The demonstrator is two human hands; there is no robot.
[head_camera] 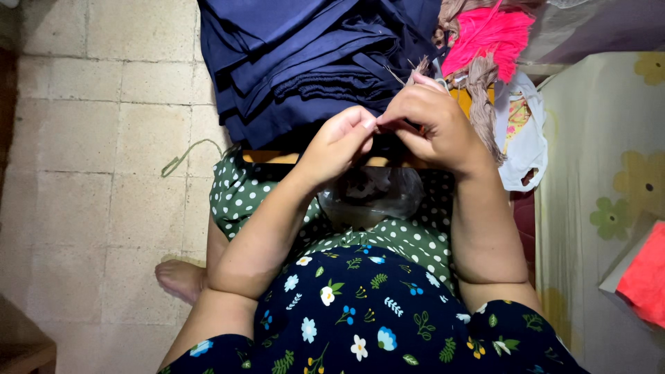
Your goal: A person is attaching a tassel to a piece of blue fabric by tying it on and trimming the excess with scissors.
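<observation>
My left hand (339, 142) and my right hand (433, 121) meet fingertip to fingertip above my lap, pinching something small and thin between them; what it is stays hidden by the fingers. Thin brownish strands (409, 73) stick up past my right fingers. Just beyond the hands lies a stack of folded navy blue cloth (305, 62). A clear plastic bag (370, 194) rests in my lap on the green dotted skirt (242, 194).
Pink yarn (488, 34) and tan yarn (481, 90) lie at the upper right by a white plastic bag (523, 138). A floral sheet (603, 173) covers the right side, with a red piece (644, 277) on it. Tiled floor (90, 138) and a green cord (183, 156) lie left.
</observation>
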